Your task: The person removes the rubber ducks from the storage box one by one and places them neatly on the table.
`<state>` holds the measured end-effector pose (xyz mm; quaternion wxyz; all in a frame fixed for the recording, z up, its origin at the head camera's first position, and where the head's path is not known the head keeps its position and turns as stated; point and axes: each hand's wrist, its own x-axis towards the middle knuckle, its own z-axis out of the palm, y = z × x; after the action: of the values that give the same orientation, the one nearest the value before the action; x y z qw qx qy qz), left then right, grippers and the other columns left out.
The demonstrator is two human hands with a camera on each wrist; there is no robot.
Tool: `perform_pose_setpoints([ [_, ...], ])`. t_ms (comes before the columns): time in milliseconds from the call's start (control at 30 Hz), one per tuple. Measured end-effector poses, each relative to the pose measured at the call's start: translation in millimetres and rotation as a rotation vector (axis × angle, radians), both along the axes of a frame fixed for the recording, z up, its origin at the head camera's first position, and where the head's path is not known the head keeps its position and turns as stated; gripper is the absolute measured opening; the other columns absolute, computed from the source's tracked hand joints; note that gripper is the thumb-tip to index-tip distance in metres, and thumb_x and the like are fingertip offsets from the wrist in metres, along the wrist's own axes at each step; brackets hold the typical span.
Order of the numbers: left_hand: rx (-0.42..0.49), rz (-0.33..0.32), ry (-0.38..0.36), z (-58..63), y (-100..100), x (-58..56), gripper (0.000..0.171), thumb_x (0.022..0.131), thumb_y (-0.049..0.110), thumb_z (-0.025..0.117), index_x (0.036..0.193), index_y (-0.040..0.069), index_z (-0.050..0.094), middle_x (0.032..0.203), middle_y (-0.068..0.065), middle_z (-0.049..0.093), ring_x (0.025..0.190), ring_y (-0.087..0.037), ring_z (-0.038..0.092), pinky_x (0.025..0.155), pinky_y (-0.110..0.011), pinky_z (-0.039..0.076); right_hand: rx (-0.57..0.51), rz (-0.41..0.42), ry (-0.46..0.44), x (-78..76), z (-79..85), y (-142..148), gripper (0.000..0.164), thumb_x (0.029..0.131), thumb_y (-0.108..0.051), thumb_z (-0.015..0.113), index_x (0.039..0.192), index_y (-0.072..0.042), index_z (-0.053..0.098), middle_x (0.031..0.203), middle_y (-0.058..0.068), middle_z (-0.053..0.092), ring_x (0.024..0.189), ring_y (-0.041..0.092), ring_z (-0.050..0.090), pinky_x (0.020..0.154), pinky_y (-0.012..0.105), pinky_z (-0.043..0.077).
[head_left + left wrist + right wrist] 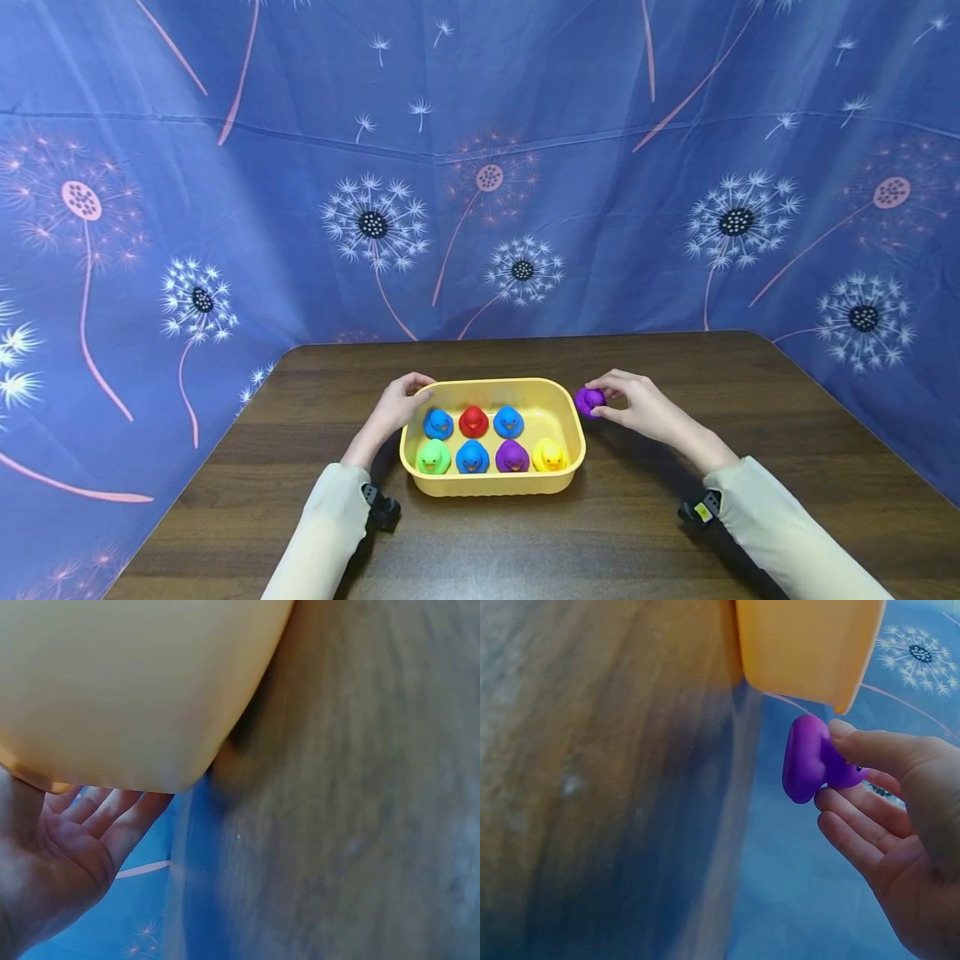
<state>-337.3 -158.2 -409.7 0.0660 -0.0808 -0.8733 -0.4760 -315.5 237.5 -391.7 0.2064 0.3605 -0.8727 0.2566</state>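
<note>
A yellow plastic basin (492, 486) stands on the table, in the middle of the head view. My left hand (394, 407) grips its far left corner, thumb at the rim and fingers against the outside wall. Beyond the basin's right side, my right hand (642, 406) pinches a purple rubber duck (805, 759) between thumb and fingers. The duck is off the table in the right wrist view, its flat base turned away from the palm. Inside the basin sit two rows of rubber ducks, among them a red duck (473, 422), a green duck (433, 457) and a yellow duck (549, 456).
Blue ducks (472, 457) and another purple duck (512, 457) also stand in the basin; bare floor shows at its back right. Dark wooden table (525, 550) surrounds it. A blue dandelion-print cloth (600, 250) hangs behind the table.
</note>
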Motion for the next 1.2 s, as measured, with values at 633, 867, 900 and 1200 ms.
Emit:
perform_pose_setpoints([
  [633,0.001,0.002,-0.005,-1.5,-0.2,-0.2,0.016,0.090,0.010,0.060,0.105,0.006,0.065,0.100,-0.010,0.068,0.109,-0.031,0.058,0.096,-0.047,0.042,0.034,-0.034,-0.152,0.8,-17.0,2.7,0.032,0.072,-0.006,0.078,0.101,0.001,0.066,0.089,0.006,0.065,0.078,0.018,0.064,0.068,0.034,0.055],
  [867,-0.004,0.004,0.020,-1.8,0.3,-1.0,0.016,0.089,0.009,0.060,0.103,0.004,0.065,0.099,-0.011,0.068,0.106,-0.031,0.059,0.094,-0.046,0.043,0.051,-0.038,-0.187,-1.1,-17.3,3.9,0.032,0.073,-0.007,0.078,0.102,0.000,0.065,0.090,0.005,0.064,0.079,0.019,0.064,0.069,0.033,0.055],
  [900,0.001,0.005,0.017,-1.7,0.4,-0.8,0.016,0.089,0.009,0.060,0.103,0.004,0.065,0.099,-0.011,0.068,0.105,-0.030,0.059,0.094,-0.046,0.043,0.053,-0.039,-0.190,-1.6,-17.5,3.8,0.032,0.073,-0.007,0.078,0.102,0.000,0.065,0.090,0.006,0.064,0.079,0.019,0.064,0.069,0.033,0.055],
  [1200,-0.003,0.008,0.009,0.5,0.9,0.4,0.015,0.089,0.009,0.060,0.103,0.004,0.065,0.098,-0.011,0.068,0.105,-0.030,0.059,0.093,-0.046,0.043,0.058,-0.041,-0.212,-3.2,-18.0,1.6,0.032,0.073,-0.007,0.078,0.101,0.000,0.064,0.091,0.006,0.064,0.080,0.019,0.064,0.069,0.033,0.055],
])
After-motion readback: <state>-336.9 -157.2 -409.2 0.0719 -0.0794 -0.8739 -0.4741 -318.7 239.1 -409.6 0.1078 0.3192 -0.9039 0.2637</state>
